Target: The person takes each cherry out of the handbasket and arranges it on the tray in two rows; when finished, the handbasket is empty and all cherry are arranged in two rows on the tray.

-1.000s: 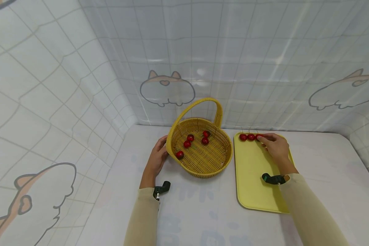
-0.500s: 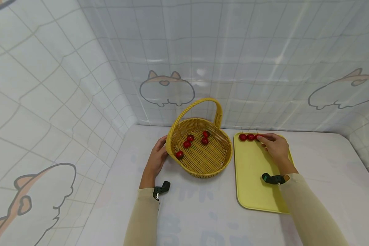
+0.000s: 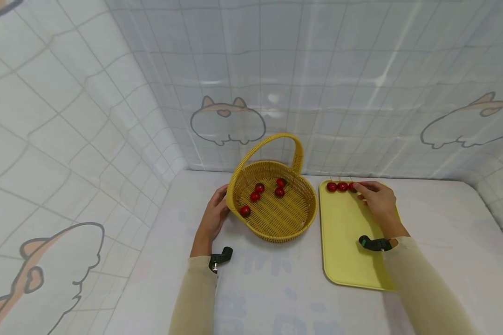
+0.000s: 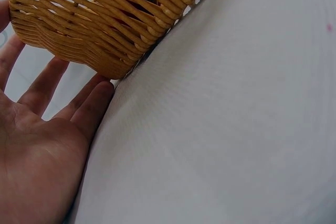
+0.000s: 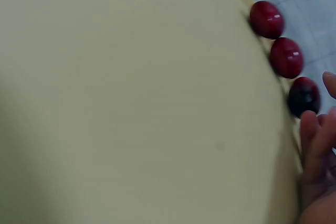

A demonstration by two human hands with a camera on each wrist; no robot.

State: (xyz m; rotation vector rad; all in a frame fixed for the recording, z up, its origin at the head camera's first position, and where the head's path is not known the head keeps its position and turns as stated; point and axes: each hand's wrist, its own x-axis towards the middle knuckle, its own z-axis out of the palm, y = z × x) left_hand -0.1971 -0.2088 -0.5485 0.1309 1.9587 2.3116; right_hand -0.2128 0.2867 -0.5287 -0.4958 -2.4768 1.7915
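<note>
My left hand (image 3: pixel 215 214) rests against the left side of a yellow wicker basket (image 3: pixel 276 228). In the left wrist view its fingers (image 4: pixel 44 85) are spread, with tips touching the woven wall. Several red cherries (image 3: pixel 254 196) lie inside the basket. On the right, a yellow tray (image 3: pixel 348 251) carries three cherries (image 3: pixel 342 186) in a row along its far edge, stems toward the wall. My right hand (image 3: pixel 379 202) is beside the rightmost cherry (image 5: pixel 304 98), which is darker on one side. The right wrist view shows a fingertip close to it and the thumb apart from it.
The basket's tall arched handle (image 3: pixel 272 137) rises over its bowl. A tiled-pattern sheet with cartoon animals (image 3: pixel 228 122) stands right behind the basket and tray, and also along the left. Both stand on a white table surface (image 3: pixel 272 288).
The right hand has shifted slightly to the right, and more of the rightmost cherry shows. The left hand and the basket have stayed in place.
</note>
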